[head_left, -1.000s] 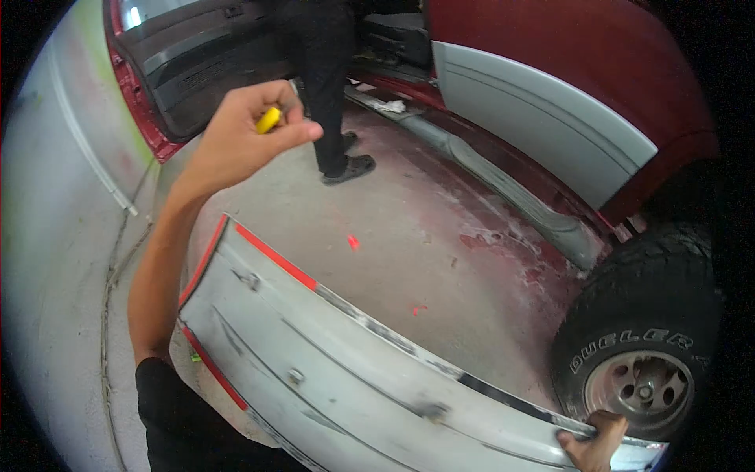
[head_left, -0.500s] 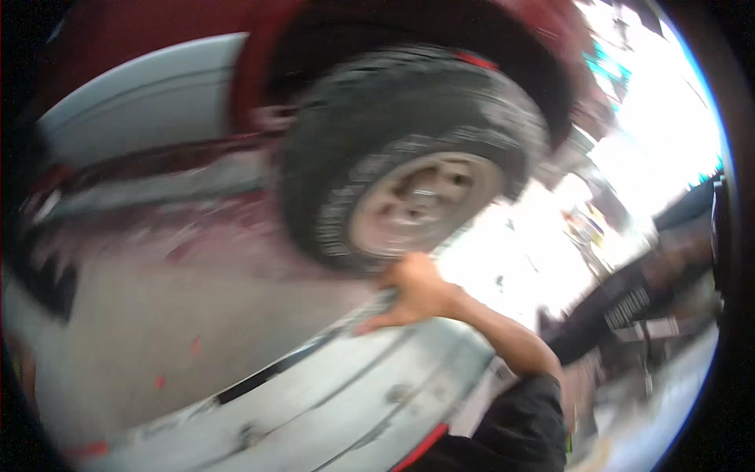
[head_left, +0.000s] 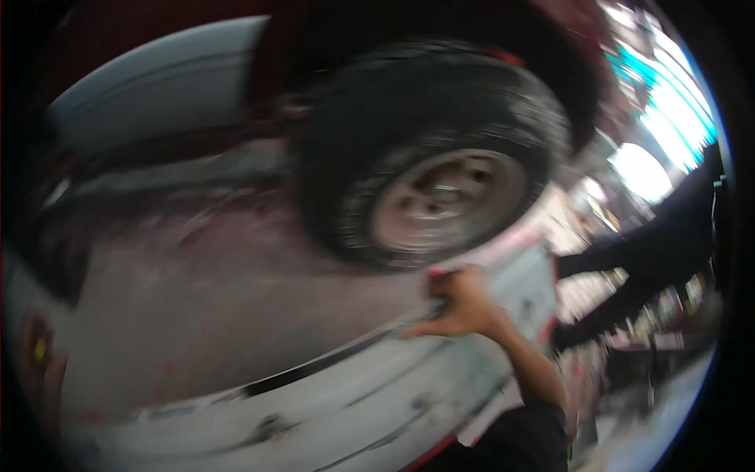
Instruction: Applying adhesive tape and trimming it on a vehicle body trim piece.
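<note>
A long, whitish car body panel (head_left: pixel 346 409) with a red lower edge and small dark fittings slants across the lower middle. My right hand (head_left: pixel 465 303) grips its upper edge, the thumb on the pale face and the fingers curled over behind. Something small, dark and red shows at those fingers, too blurred to name. Dim at the left rim, my left hand (head_left: pixel 53 381) has its fingers bent around a dark thing with a yellow spot (head_left: pixel 39 350), which I cannot make out. Beyond the panel stands a wheel (head_left: pixel 448 200) with a black tyre and a dusty pale rim.
A dark red car body (head_left: pixel 157 16) with a light grey lower panel (head_left: pixel 165 86) surrounds the wheel. Red-stained concrete floor (head_left: pixel 212 307) lies between car and panel. At the right is a person in dark trousers (head_left: pixel 645 244), near a bright, cluttered background.
My right hand and the panel have shifted right in the picture, and more of the panel's right end shows. The wheel also appears farther right. My left hand now shows at the rim.
</note>
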A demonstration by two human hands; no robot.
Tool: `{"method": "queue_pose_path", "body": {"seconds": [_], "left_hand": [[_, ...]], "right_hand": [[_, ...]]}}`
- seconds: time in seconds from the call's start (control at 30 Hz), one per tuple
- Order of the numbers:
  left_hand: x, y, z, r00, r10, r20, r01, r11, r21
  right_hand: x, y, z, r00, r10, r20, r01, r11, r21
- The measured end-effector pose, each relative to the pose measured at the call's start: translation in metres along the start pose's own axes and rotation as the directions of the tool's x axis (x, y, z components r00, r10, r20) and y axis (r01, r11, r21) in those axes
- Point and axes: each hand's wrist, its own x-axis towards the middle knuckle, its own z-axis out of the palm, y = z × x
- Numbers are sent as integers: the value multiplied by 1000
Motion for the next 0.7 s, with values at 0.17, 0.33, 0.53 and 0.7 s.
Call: {"method": "queue_pose_path", "body": {"seconds": [0.17,0.33,0.53,0.7], "left_hand": [[47,125,6,976,210,53,-202,971,-124],[57,150,-5,958,196,210,-149,965,-217],[76,164,11,908,393,147,-312,866,-392],[110,164,60,858,461,228,-380,867,-322]], "right_hand": [[-126,73,11,948,219,-229,-227,974,-10],[-159,138,32,909,265,-323,-263,963,51],[-166,147,25,885,305,-353,-268,952,151],[-179,177,5,942,197,-274,-226,971,-81]]}}
